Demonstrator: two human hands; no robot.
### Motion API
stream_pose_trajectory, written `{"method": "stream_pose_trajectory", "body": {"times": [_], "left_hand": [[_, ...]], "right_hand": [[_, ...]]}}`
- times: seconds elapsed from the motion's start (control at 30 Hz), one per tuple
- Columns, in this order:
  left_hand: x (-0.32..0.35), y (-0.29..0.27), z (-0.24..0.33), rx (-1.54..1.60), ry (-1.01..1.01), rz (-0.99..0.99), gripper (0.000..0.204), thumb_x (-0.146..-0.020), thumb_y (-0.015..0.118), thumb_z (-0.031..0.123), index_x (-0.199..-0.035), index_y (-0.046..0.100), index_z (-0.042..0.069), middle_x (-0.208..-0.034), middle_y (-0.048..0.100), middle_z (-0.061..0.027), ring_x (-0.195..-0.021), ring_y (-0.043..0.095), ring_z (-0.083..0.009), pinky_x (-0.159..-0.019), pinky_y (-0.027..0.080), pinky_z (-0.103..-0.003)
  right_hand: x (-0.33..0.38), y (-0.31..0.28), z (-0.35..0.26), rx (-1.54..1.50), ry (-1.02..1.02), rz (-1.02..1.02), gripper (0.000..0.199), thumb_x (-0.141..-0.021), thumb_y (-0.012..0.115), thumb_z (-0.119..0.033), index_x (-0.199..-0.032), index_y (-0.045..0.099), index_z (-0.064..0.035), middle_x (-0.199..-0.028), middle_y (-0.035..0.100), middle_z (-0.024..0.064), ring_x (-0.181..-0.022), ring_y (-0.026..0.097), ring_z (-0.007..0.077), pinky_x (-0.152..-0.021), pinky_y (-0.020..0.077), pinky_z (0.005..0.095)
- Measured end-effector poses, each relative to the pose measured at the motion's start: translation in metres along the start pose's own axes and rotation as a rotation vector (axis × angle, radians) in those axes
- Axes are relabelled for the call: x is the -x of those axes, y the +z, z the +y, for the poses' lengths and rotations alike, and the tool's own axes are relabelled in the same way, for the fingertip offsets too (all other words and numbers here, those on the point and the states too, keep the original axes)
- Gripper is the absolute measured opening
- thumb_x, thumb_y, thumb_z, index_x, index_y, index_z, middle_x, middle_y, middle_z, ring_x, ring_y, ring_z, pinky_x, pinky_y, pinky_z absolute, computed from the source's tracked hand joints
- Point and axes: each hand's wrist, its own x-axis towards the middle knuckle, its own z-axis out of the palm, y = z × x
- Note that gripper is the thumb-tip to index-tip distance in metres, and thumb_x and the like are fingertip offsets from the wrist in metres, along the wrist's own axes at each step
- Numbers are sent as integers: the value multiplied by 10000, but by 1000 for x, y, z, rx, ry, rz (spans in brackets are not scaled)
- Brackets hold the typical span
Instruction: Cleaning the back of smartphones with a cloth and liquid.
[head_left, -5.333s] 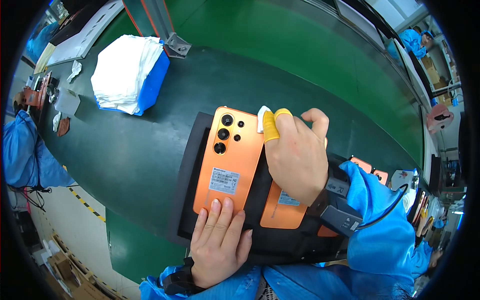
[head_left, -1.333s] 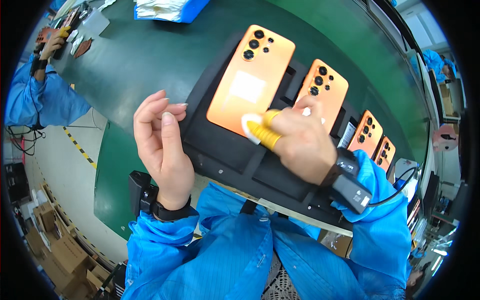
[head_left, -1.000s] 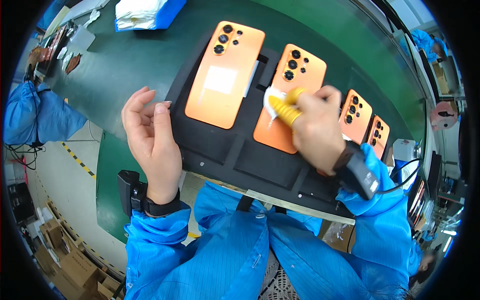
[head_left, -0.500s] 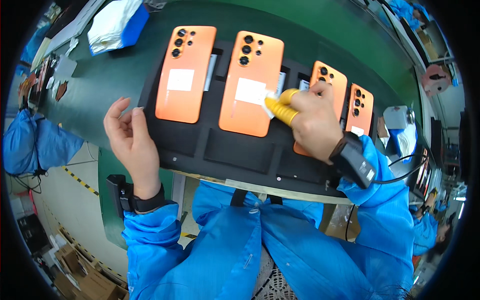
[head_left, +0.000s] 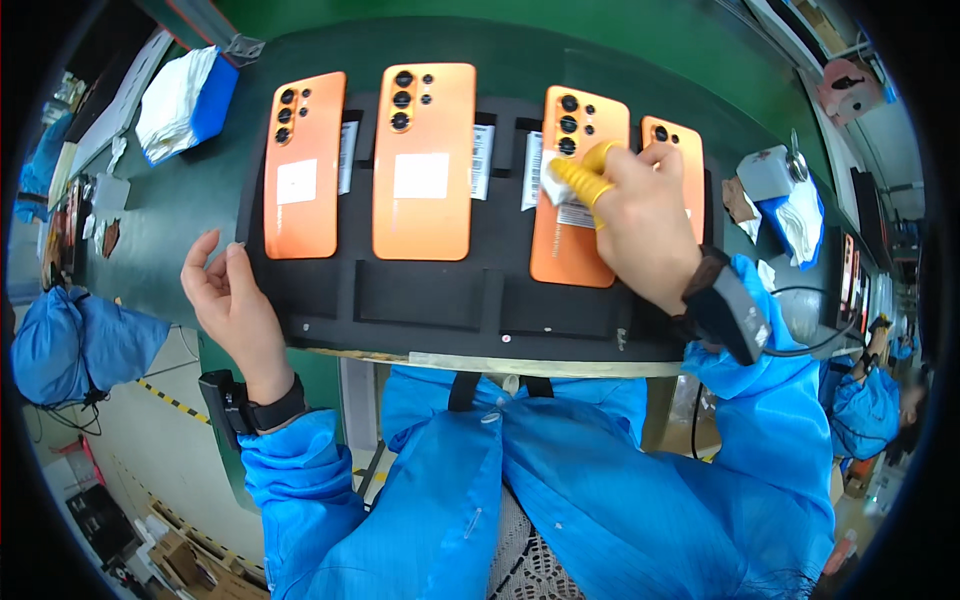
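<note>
Several orange smartphones lie face down in a row on a black foam tray (head_left: 330, 315), camera lenses at the far end. My right hand (head_left: 645, 225), with yellow finger cots on some fingers, pinches a small white wipe (head_left: 554, 188) against the back of the third phone (head_left: 571, 255) from the left. It partly covers that phone's label and the rightmost phone (head_left: 672, 135). White labels show on the leftmost phone (head_left: 304, 225) and the second phone (head_left: 422, 225). My left hand (head_left: 240, 325) is open and empty by the tray's left edge, fingers loosely curled.
A blue box of white wipes (head_left: 178, 112) stands on the green table (head_left: 300, 60) at the far left. To the right are a white dispenser bottle (head_left: 765, 172) and another blue holder with white wipes (head_left: 798, 225). Barcode labels (head_left: 482, 160) lie in the tray's slots.
My right hand has gone from the second phone to the third, still pinching the wipe. The whole view has shifted, so the tray appears straighter and further left. My left hand stays open.
</note>
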Motion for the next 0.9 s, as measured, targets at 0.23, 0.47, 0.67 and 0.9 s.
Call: {"method": "stream_pose_trajectory", "body": {"times": [0.23,0.47,0.67,0.9], "left_hand": [[-1,5,1,-26,36,38,246,-918,589,89,-1157,554,44,-795,524,10,-703,452,-41,-612,354,-188],[-1,0,2,-113,63,40,254,-913,598,105,-1156,557,44,-833,564,-15,-723,475,-61,-637,377,-204],[-4,2,-1,-143,43,-2,274,-902,607,108,-1157,550,26,-908,564,-46,-770,512,-85,-697,428,-233],[-4,5,-7,-204,172,7,268,-909,607,127,-1156,560,33,-887,584,-41,-750,503,-82,-681,413,-225]], "right_hand": [[44,-8,-37,-185,-199,-104,82,-742,630,-122,-741,710,-102,-805,546,10,-830,574,152,-897,337,424],[60,-37,5,-157,135,75,303,-761,585,-29,-1019,723,-108,-836,544,10,-835,533,172,-853,318,374],[59,-16,-7,-174,58,56,188,-761,602,-53,-904,721,-81,-823,556,13,-844,559,169,-870,338,376],[62,-17,-33,-312,-105,-178,191,-756,608,-67,-910,720,-86,-837,561,21,-804,521,185,-845,324,390]]}}
